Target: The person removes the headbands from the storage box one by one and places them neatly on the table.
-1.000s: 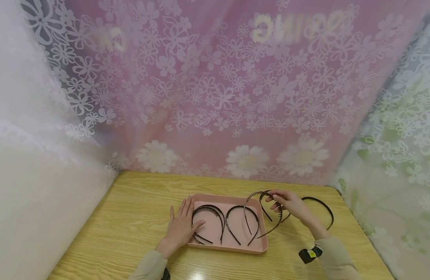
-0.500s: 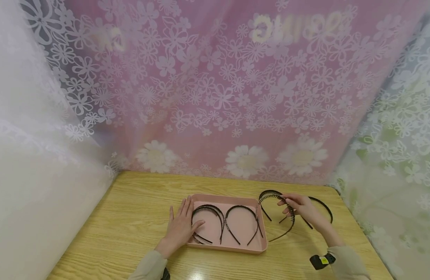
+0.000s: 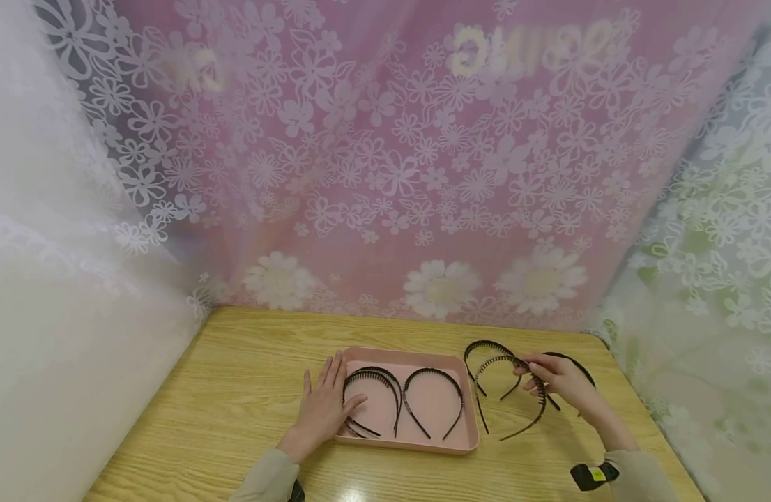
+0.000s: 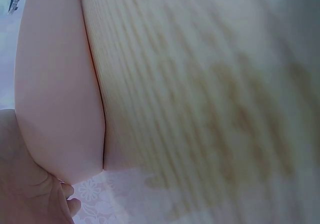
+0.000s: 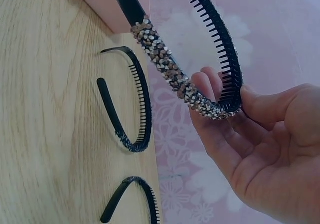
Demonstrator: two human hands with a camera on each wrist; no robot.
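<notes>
My right hand (image 3: 567, 383) pinches a black toothed headband (image 5: 165, 64) by its arch, between thumb and fingers. The band is studded with glittering stones on its outer side, and its ends point downward over the table right of the pink tray (image 3: 410, 446). My left hand (image 3: 321, 411) rests on the tray's left edge with fingers straight, its thumb reaching over the inside. Beneath that thumb lie overlapping headbands (image 3: 369, 374), partly hidden by the hand. Another headband (image 3: 432, 370) lies in the tray's right half. In the left wrist view the tray wall (image 4: 60, 84) stands beside my palm.
Two more headbands lie on the wooden table (image 3: 247, 376) right of the tray: one toothed headband (image 3: 486, 343) behind the held one, another headband (image 3: 574, 359) partly behind my right hand. A flowered pink curtain (image 3: 385, 209) hangs at the table's back edge, with pale curtains at both sides.
My right hand has moved to the right, taking the held headband from over the tray's right end to over the table. The left hand stays in place.
</notes>
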